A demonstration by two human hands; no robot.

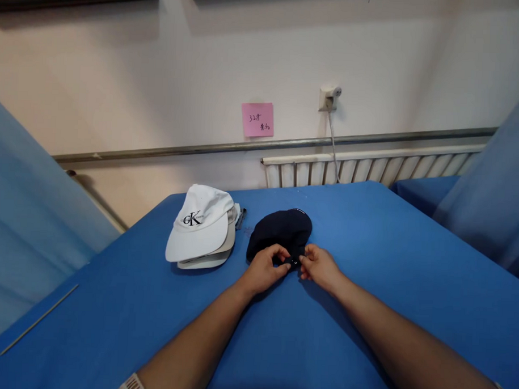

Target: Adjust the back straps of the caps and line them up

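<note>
A dark navy cap [279, 226] lies on the blue-covered table [322, 355], with its back strap side toward me. My left hand [267, 268] pinches the strap at the cap's near edge between thumb and fingers. Just to the right, my right hand [319, 267] grips the other part of the same strap, its fingertips closed. A small shiny spot, perhaps a buckle, shows between the two hands. Left of the navy cap sits a stack of pale caps; the top one is a white cap [205, 209] with a black "CK" print on its front.
A thin stick [38, 320] lies at the table's left edge. Blue curtains [24, 209] hang on both sides. Behind the table are a metal rail [180, 150], a white radiator [371, 167], a pink note [257, 119] and a socket [328, 99] with a plugged-in cord.
</note>
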